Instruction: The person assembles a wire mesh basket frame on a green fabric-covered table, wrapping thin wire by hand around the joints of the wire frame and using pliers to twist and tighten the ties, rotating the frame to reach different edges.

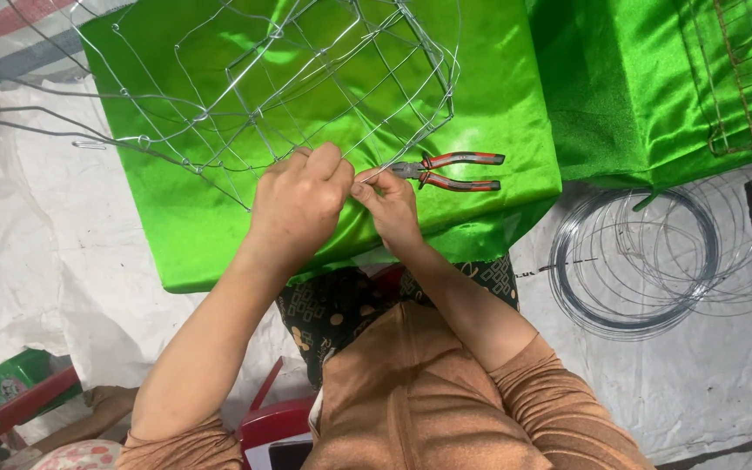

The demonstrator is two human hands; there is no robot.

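While both hands are meeting over the green satin-covered block (219,235), the left hand (299,204) is curling shut around a strand at the near edge of the wire mesh frame (306,78), and the right hand (386,202) is pinching a thin wire end (374,175) between thumb and fingertips. Red-handled pliers (450,171) are lying on the cloth just beside the right hand, untouched. Coils of wire (637,261) are resting on the white floor sheet (36,261), well apart to the right
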